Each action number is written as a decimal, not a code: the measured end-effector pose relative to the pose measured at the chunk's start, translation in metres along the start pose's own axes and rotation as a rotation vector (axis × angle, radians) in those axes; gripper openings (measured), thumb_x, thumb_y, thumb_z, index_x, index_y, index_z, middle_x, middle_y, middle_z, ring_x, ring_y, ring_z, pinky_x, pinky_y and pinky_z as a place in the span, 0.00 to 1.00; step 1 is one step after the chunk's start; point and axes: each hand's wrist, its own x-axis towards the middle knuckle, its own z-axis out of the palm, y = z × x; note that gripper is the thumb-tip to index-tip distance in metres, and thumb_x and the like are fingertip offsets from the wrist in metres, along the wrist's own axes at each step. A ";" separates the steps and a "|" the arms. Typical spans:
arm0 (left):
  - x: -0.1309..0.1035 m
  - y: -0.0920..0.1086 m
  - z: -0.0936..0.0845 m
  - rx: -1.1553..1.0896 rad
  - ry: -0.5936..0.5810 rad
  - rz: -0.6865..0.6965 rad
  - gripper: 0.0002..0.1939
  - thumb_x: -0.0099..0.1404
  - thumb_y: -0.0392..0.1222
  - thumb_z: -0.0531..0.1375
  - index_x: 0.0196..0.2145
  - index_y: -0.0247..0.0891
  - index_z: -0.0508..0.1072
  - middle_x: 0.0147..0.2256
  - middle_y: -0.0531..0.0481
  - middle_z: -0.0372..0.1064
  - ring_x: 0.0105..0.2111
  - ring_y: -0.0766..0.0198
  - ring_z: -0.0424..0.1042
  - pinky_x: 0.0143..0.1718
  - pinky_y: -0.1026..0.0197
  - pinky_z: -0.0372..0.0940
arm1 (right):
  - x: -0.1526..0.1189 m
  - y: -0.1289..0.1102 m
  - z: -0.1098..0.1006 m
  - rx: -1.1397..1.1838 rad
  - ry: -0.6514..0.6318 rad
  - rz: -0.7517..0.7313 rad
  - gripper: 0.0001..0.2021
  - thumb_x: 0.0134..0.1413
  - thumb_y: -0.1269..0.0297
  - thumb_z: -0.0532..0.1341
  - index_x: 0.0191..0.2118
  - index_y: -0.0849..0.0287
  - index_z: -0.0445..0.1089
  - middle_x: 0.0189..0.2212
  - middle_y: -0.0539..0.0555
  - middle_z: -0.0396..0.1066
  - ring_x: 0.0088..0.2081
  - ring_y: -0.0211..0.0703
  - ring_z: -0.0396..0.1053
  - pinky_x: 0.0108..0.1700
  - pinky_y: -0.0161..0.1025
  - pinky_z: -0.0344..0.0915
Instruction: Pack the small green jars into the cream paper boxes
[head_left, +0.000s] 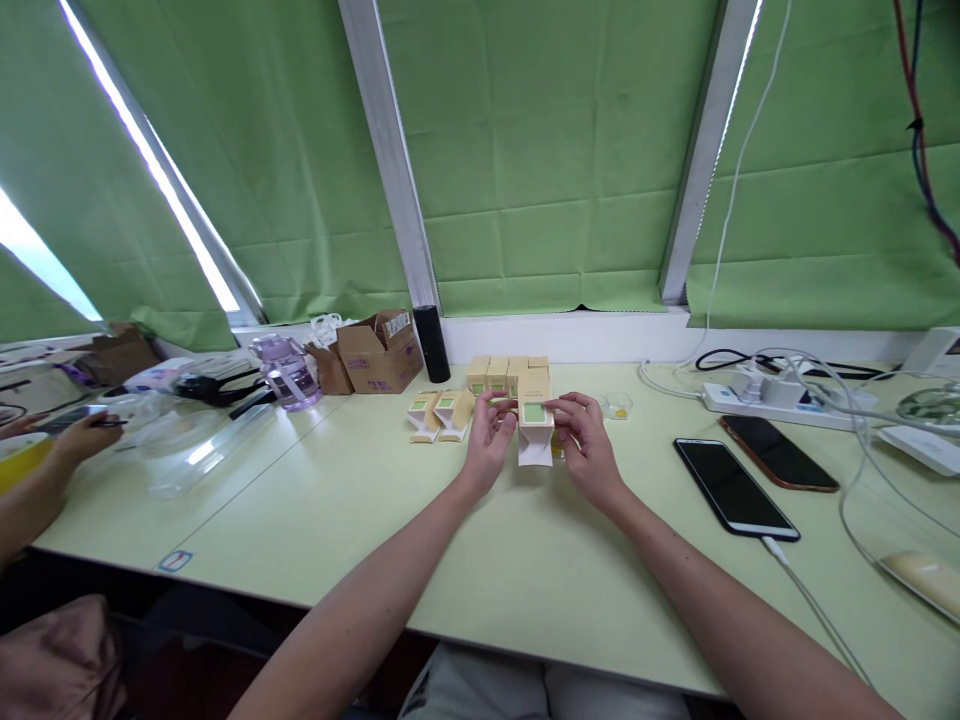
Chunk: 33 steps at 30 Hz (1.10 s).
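Note:
Both hands hold one small cream box [535, 388] with a green panel and a white flap that hangs down at its front. My left hand [489, 440] has its fingers pressed on the box's left side. On the right side, my right hand [589, 450] grips it with thumb and fingers. Behind it stands a row of several closed cream boxes [496, 374]. Two open boxes with green panels [453, 412] lie to the left of my left hand. A small clear item with yellow in it [616, 406] lies beyond my right hand.
A black cylinder [431, 344], a cardboard carton [380, 352] and a purple bottle [289, 373] stand at the back left. Two phones [736, 488], a power strip [780, 405] and cables lie at the right. Another person's hand [86, 440] is at far left beside plastic packaging [199, 450].

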 end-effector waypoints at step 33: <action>0.000 -0.005 0.002 0.137 -0.027 0.136 0.16 0.65 0.42 0.68 0.50 0.41 0.75 0.56 0.43 0.61 0.45 0.62 0.73 0.47 0.57 0.73 | -0.001 0.001 -0.003 0.129 -0.045 0.130 0.19 0.59 0.62 0.64 0.56 0.45 0.74 0.57 0.56 0.58 0.43 0.45 0.75 0.52 0.52 0.78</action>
